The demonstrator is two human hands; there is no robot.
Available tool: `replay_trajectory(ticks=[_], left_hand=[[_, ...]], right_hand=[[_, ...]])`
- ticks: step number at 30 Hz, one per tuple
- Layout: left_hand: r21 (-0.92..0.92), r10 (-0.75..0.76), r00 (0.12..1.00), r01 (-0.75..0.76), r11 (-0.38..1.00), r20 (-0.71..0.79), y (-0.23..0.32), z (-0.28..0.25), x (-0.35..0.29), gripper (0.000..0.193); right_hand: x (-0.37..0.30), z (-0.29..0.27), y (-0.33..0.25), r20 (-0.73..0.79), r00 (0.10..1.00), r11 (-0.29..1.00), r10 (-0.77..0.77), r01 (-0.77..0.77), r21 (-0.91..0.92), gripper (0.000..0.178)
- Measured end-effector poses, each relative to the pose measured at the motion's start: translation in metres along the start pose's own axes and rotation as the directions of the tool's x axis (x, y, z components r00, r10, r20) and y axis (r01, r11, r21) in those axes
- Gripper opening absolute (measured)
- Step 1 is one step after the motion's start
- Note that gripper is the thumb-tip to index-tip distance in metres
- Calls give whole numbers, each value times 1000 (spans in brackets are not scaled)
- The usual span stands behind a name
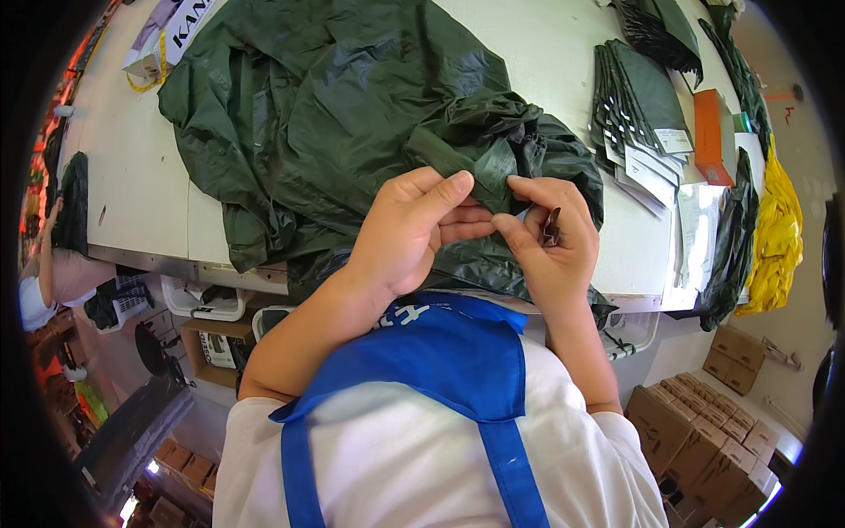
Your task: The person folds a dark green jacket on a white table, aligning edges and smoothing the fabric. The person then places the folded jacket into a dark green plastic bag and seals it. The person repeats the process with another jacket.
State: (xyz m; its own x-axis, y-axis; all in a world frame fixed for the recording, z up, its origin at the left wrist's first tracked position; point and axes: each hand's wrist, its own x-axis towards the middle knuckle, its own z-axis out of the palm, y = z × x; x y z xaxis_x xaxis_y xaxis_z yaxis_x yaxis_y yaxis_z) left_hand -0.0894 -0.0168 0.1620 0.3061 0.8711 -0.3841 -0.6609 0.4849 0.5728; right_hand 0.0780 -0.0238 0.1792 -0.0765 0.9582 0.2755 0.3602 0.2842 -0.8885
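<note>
A large, crumpled piece of thin, shiny dark green fabric (343, 114) lies over the table and hangs past its near edge. My left hand (405, 229) pinches a fold of it between thumb and fingers, palm turned up. Close by on the right, my right hand (559, 246) grips the same fold with its fingertips. Tucked in the curled fingers of the right hand is a small dark metal object (552, 227), mostly hidden, its kind unclear. Between the two hands the fabric is bunched, with a flatter, paler patch just above the fingertips.
The white table (132, 211) has a box with a yellow measuring tape (163, 57) at far left. Stacked dark green pieces with white labels (638, 114) and an orange box (713, 136) stand right. Yellow fabric (776, 233) hangs beyond. A person (62, 273) is at far left; cartons (704, 431) lie lower right.
</note>
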Motion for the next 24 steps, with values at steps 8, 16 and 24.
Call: replay_trajectory(ticks=[8,16,24], left_hand=[[273,193,981,-190,943,17,-7,-2,-2,22],[146,113,993,-108,983,-26,-6,-10,1,17],[-22,68,997,-69,997,-30,6,-24,1,16]], right_hand=[[7,11,-8,-72,997,998,8,-12,-57,13],[14,19,-3,3,999,994,35,-36,105,14],[14,23,-19,172,974,989,-147,146,15,13]])
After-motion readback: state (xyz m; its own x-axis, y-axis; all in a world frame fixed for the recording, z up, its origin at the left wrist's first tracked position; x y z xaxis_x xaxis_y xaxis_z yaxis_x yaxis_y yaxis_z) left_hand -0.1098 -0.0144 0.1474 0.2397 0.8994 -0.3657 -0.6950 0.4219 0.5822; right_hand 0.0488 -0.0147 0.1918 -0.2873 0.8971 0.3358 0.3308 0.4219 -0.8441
